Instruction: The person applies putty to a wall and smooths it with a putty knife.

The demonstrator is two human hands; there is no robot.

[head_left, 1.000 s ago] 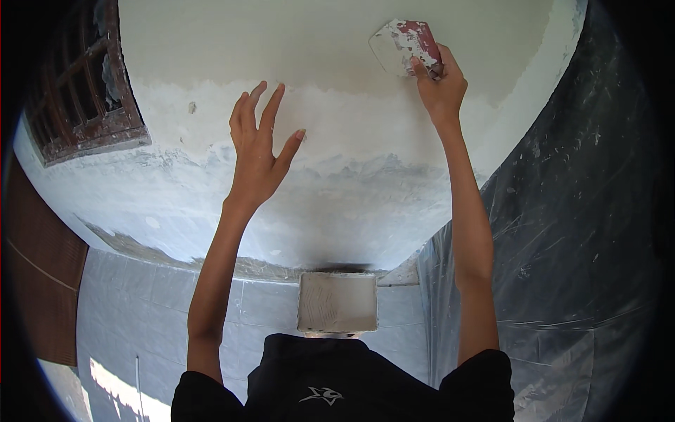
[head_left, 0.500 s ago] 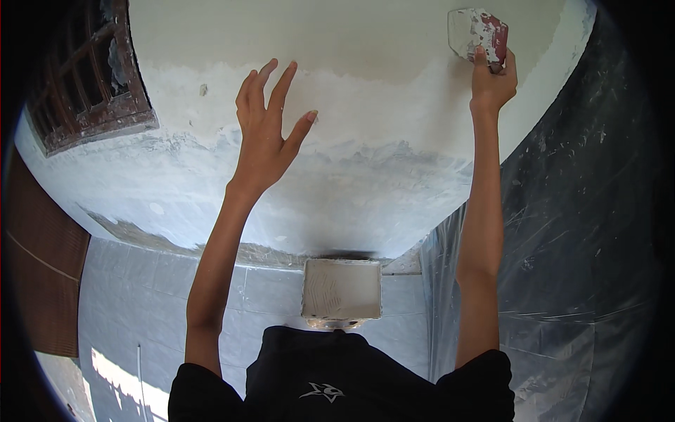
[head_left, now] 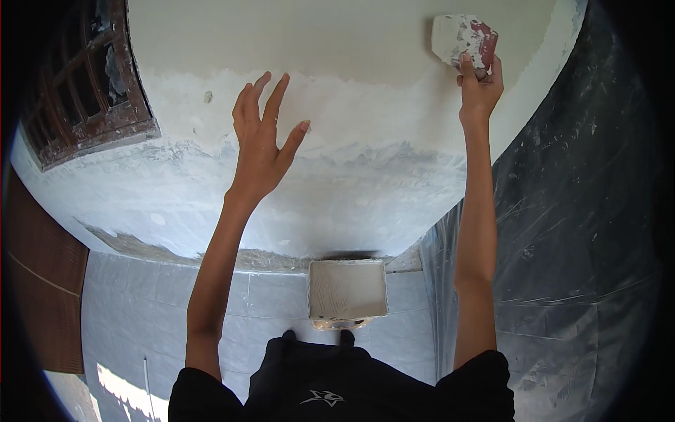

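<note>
My right hand (head_left: 481,90) is raised high at the right and grips a putty knife (head_left: 464,41). Its wide blade and reddish part are crusted with pale filler, and it is held at the upper part of the wall (head_left: 337,105). Whether the blade touches the wall I cannot tell. My left hand (head_left: 264,144) is lifted at the left in front of the wall, fingers spread, holding nothing. The wall has a damp-looking beige coat above and rougher white and grey patches lower down.
A square tray (head_left: 348,288) with pale filler stands low before me, at the wall's foot. A brown window frame (head_left: 88,91) sits at upper left. Dark plastic sheeting (head_left: 562,197) hangs on the right. Grey floor covering (head_left: 162,295) runs below, beside a brown corrugated panel (head_left: 42,274).
My right hand and the putty knife have shifted a little left and down, and the blade has tilted. My left hand has dropped slightly, still spread. Two dark feet now show below the tray.
</note>
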